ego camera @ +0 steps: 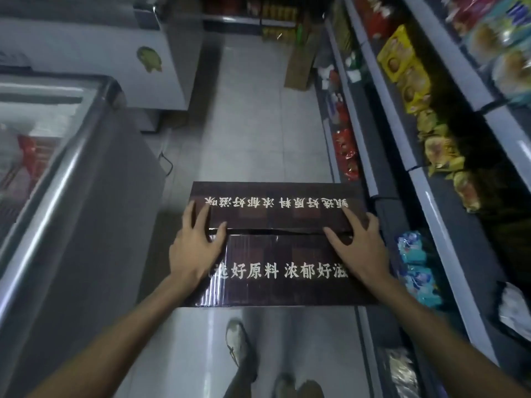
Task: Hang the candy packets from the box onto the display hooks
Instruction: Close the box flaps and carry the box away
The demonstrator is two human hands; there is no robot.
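Head view: one dark brown box [275, 248] with pale Chinese lettering is in the aisle, between a chest freezer [71, 196] and snack shelves [431, 208]. Its two top flaps are closed and meet at a seam. The left hand [195, 251] and right hand [359, 251] rest on top with fingers spread, gripping nothing.

Dark brown cardboard box w/ gold lettering [275, 254] is closed, its 2 top flaps meeting at a centre seam. Both hands lie spread on top: left hand [192, 248] at the left end, right hand [359, 248] at the right, fingers across the seam. Grey chest freezer [94, 225] on the left, snack-packed grey shelves [435, 225] on the right.
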